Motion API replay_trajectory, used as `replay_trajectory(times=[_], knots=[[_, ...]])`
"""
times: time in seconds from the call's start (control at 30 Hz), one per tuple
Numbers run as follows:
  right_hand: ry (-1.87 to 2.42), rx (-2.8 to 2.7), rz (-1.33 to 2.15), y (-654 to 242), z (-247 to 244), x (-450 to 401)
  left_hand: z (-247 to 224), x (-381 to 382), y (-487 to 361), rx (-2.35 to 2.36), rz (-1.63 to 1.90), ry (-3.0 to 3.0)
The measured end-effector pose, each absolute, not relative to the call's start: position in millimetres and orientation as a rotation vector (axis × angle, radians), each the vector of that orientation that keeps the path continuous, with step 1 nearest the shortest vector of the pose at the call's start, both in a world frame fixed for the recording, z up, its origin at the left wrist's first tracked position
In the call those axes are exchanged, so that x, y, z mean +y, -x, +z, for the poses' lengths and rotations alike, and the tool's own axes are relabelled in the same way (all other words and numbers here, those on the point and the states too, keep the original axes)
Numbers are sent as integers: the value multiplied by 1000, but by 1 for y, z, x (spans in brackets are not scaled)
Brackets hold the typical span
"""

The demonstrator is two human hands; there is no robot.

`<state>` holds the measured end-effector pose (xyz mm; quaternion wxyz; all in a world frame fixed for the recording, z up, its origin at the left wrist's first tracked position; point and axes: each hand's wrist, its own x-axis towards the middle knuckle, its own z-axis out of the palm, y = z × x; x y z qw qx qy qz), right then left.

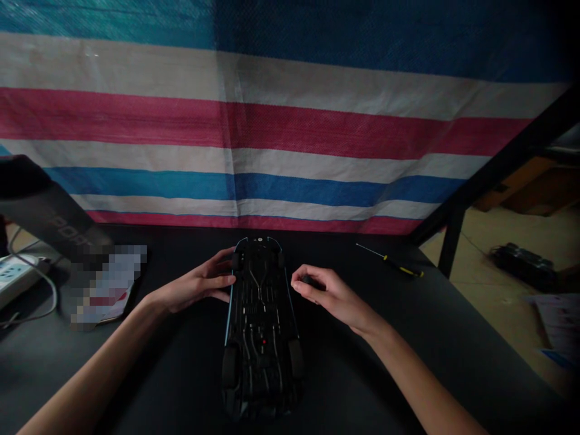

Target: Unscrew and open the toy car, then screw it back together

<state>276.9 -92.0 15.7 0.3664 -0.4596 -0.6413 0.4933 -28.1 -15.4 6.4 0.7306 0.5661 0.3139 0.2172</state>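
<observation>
Head view: upside-down toy car [261,320], black-bottomed, blue-edged

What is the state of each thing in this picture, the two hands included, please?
Model car: upside down, underside facing up, wheels on.
Left hand: open, thumb at the car's side.
Right hand: curled, apart from the car, seemingly around a small dark thing, mostly hidden.
Screwdriver: lying on the table, not held.
Striped sheet: hanging, creased.
</observation>
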Motion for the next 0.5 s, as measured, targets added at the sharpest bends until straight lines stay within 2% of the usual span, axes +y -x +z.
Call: replay_trajectory(times=[0.5], knots=[[1145,-1742,1287,-272,11,-93,3,-14,30,657,482,-1253]])
